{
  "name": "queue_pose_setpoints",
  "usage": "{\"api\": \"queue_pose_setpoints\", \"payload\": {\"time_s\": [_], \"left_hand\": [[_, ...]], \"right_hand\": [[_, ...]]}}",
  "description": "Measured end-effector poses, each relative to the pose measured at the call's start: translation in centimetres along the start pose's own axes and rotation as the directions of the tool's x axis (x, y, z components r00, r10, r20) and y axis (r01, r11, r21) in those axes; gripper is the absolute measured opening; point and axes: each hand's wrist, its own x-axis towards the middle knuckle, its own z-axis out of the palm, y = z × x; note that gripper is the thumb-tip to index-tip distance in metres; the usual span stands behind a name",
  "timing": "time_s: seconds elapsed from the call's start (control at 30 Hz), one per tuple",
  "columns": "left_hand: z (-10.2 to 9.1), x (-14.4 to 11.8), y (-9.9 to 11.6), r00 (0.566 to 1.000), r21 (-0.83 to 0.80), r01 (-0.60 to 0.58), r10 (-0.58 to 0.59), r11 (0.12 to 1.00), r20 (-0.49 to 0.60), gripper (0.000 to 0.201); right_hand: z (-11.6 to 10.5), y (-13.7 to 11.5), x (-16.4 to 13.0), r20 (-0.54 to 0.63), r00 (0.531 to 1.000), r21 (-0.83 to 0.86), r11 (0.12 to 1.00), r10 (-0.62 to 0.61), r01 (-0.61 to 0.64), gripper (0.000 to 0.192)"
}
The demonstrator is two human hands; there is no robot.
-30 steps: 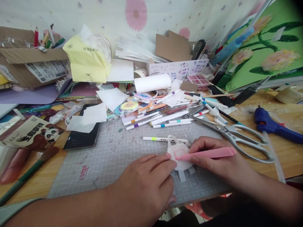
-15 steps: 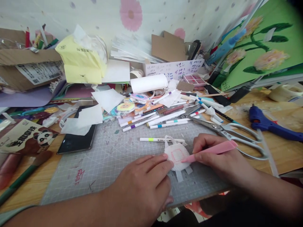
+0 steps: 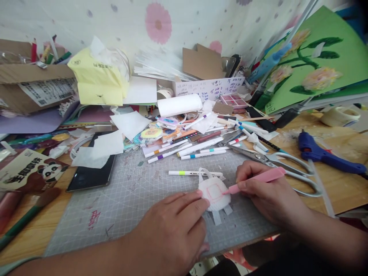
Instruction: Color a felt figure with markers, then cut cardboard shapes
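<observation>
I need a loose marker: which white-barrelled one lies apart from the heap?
The white marker with the yellow-green band: it alone lies next to the white piece bearing a pink square, while the other white markers lie bunched farther back.

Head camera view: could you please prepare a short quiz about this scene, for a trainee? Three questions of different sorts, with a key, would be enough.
1. Multiple choice: what does the right hand hold?
a) a paintbrush
b) a pink pen
c) a roll of tape

2. True or false: in the picture, the blue glue gun lies farther right than the silver scissors.

3. Open: which hand touches the white piece, and what outline is drawn on it?

Key: 1 b; 2 true; 3 the left hand, and a pink, roughly square outline.
</observation>
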Motion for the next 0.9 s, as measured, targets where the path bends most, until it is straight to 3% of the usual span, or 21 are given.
{"api": "queue_pose_setpoints", "payload": {"time_s": [0.13, 0.33, 0.5, 0.7, 0.9], "left_hand": [[0.08, 0.11, -0.07, 1.0, 0.008, -0.007, 0.007, 1.0, -0.003, 0.015], [0.44, 0.12, -0.29, 0.999, 0.014, -0.029, 0.029, 0.999, -0.04, 0.017], [0.83, -0.09, -0.52, 0.996, 0.012, -0.05, 0.051, 0.999, -0.069, 0.02], [0.02, 0.14, -0.01, 1.0, -0.007, -0.003, 0.003, 1.0, -0.002, 0.015], [0.05, 0.12, -0.01, 1.0, -0.024, 0.001, -0.001, 1.0, -0.018, 0.014]], "right_hand": [[-0.07, -0.06, -0.2, 0.033, 0.999, 0.065, 0.998, 0.014, -0.016, 0.01], [-0.19, 0.07, -0.18, 0.087, 0.996, -0.044, 0.999, -0.024, 0.028, 0.009], [-0.07, -0.03, -0.25, 0.039, 0.999, 0.0, 1.0, -0.017, 0.017, 0.009], [0.27, -0.3, -0.13, -0.021, 0.999, 0.099, 0.995, 0.035, -0.032, 0.011], [0.67, 0.01, 0.22, -0.061, 0.998, 0.123, 0.992, 0.019, -0.012, 0.012]]}}
